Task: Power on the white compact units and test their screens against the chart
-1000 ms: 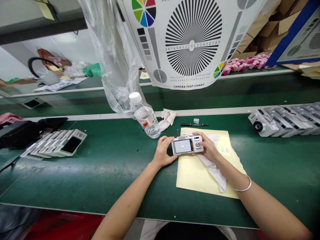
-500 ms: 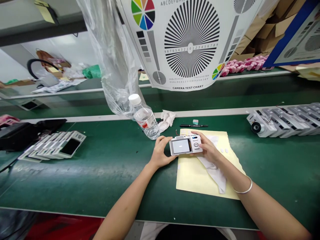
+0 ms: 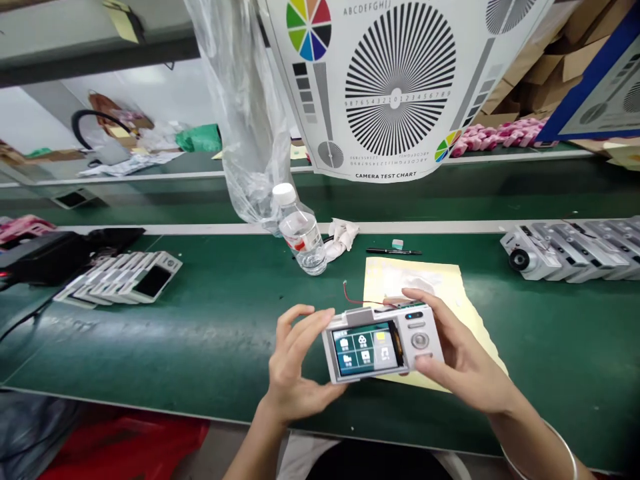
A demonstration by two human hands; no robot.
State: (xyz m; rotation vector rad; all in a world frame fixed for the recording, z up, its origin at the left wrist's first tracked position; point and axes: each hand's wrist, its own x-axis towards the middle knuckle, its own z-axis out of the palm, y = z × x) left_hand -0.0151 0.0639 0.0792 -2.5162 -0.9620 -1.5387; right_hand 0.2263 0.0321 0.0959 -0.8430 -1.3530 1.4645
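Note:
Between my two hands is a white digital camera [image 3: 384, 341], its back facing me. The lit screen [image 3: 367, 349] displays a menu of icons, and a blue light glows by the upper buttons. Thin red wires stick out from its top edge. My left hand [image 3: 295, 367] grips the camera's left end, fingers at the upper corner and thumb below. My right hand [image 3: 465, 357] wraps the right end, with the thumb on the lower buttons. Beneath and behind the camera lies a yellow paper sheet [image 3: 470, 320] with a white cloth or tissue on it.
A water bottle [image 3: 303, 233] stands behind my left hand beside crumpled tissue [image 3: 343, 239]. A black pen [image 3: 394, 252] lies farther back. Cameras are lined up at left [image 3: 155, 279] and right [image 3: 537, 253]. A camera test chart [image 3: 400, 100] hangs ahead.
The camera has come closer to me and lower, held in both hands. Its screen has gone from a nearly blank white display to an icon menu. My right thumb has moved to the lower buttons.

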